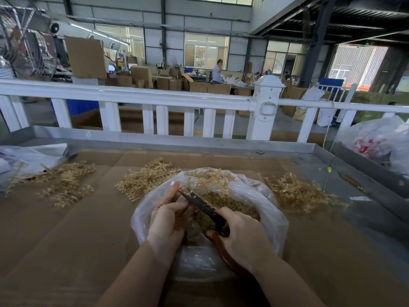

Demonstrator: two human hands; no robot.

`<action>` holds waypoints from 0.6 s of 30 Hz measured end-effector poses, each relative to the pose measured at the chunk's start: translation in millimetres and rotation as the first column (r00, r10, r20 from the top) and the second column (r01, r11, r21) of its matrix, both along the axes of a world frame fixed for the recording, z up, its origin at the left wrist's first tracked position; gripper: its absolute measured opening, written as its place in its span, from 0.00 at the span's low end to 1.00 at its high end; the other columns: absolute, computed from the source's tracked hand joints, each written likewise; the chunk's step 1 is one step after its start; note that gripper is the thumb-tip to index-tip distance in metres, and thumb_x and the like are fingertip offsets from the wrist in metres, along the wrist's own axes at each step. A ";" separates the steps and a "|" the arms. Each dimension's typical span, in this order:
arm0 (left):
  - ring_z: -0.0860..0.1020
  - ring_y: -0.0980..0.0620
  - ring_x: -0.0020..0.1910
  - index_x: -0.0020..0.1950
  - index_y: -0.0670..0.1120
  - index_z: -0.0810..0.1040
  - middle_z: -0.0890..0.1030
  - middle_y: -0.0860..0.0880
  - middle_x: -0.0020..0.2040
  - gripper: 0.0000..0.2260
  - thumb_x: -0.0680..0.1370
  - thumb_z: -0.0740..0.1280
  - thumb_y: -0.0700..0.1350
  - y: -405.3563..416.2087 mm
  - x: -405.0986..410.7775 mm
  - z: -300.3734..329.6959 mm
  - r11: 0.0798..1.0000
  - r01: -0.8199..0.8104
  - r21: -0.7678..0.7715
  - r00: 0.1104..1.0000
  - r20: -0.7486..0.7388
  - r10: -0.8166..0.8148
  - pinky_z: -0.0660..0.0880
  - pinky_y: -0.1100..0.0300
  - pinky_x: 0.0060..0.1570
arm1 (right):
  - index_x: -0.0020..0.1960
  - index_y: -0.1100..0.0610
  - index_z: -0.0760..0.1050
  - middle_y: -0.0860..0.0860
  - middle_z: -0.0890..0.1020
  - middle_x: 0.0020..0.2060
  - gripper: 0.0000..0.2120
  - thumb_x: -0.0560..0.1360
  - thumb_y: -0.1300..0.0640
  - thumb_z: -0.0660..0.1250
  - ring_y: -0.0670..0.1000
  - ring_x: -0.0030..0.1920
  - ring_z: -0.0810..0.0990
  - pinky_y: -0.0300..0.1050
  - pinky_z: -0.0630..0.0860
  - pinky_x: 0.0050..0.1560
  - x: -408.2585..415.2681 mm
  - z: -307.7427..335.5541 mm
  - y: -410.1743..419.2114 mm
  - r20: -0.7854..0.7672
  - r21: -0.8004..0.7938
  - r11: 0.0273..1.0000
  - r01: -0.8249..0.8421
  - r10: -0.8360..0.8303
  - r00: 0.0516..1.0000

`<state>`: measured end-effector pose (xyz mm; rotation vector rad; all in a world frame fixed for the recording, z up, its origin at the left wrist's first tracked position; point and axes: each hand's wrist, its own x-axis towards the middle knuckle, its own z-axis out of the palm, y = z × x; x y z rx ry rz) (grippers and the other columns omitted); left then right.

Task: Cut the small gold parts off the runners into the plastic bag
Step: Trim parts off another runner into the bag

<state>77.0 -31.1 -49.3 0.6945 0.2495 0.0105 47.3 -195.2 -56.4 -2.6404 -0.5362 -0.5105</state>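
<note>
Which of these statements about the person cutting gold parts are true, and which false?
1. The right hand holds the scissors. True.
2. The plastic bag is empty. False: it holds many cut gold parts.
3. Both hands work over the bag. True; the left hand is there too.
4. Piles of runners lie on bare metal. False: they lie on cardboard.
5. A white railing stands behind the table. True.

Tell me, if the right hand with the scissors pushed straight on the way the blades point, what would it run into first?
Most likely the left hand: the scissors in the right hand point up-left, their tips right beside its raised fingers over the plastic bag. Depth is hard to judge.
</note>
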 end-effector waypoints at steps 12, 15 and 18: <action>0.81 0.42 0.52 0.64 0.47 0.77 0.79 0.40 0.62 0.24 0.74 0.62 0.25 -9.8 -5.0 4.0 0.996 -0.080 0.030 0.996 -0.025 0.081 0.79 0.51 0.42 | 0.54 0.45 0.68 0.43 0.75 0.42 0.14 0.74 0.38 0.62 0.44 0.43 0.75 0.33 0.67 0.42 -2.0 -0.3 7.9 -0.029 -0.010 0.999 0.039 -0.040 0.999; 0.82 0.43 0.52 0.64 0.47 0.77 0.80 0.40 0.61 0.23 0.75 0.62 0.26 -10.5 -5.6 3.4 0.996 -0.083 0.022 0.996 -0.037 0.084 0.80 0.52 0.41 | 0.58 0.46 0.68 0.45 0.78 0.46 0.16 0.75 0.39 0.60 0.46 0.47 0.77 0.36 0.73 0.46 -3.5 -0.8 10.5 -0.009 -0.008 0.999 0.045 -0.046 0.999; 0.85 0.48 0.41 0.65 0.45 0.76 0.83 0.39 0.52 0.23 0.76 0.61 0.25 -11.8 -7.1 3.9 0.997 -0.075 -0.015 0.997 -0.012 0.075 0.81 0.57 0.32 | 0.59 0.47 0.68 0.46 0.78 0.48 0.17 0.76 0.39 0.59 0.46 0.49 0.77 0.38 0.74 0.49 -3.9 -0.2 12.3 0.007 0.006 0.999 0.043 -0.043 0.999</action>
